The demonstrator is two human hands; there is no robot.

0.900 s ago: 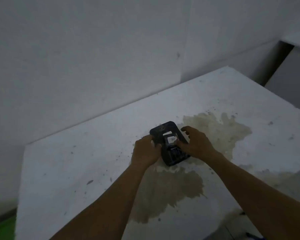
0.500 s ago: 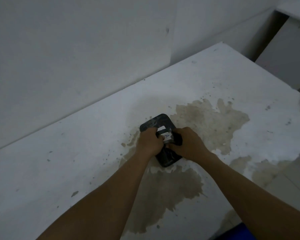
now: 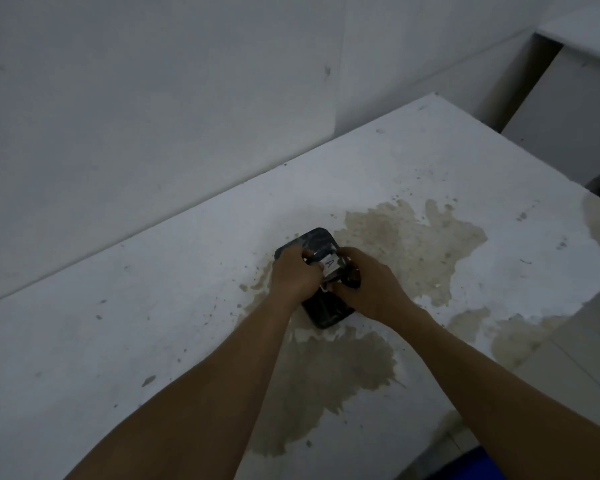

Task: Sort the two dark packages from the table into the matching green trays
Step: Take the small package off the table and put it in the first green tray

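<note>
Two dark packages lie stacked on the white table (image 3: pixel 118 341) near its middle. The lower package (image 3: pixel 317 242) lies flat, its far and near ends showing past my hands. The upper package (image 3: pixel 333 265) carries a white label with the letter A. My left hand (image 3: pixel 293 273) grips the stack from the left, fingers curled over the top. My right hand (image 3: pixel 368 285) grips it from the right, fingers closed over the upper package's edge. No green tray is in view.
Brown stains (image 3: pixel 413 237) spread over the table right of and below the packages. A white wall (image 3: pixel 153 98) runs behind the table. A white cabinet (image 3: pixel 568 98) stands at the far right. Something blue (image 3: pixel 465 465) shows below the table's near edge.
Both hands have closed from the packages' sides onto the stack. The view has shifted, and the green patch at the lower left is out of frame.
</note>
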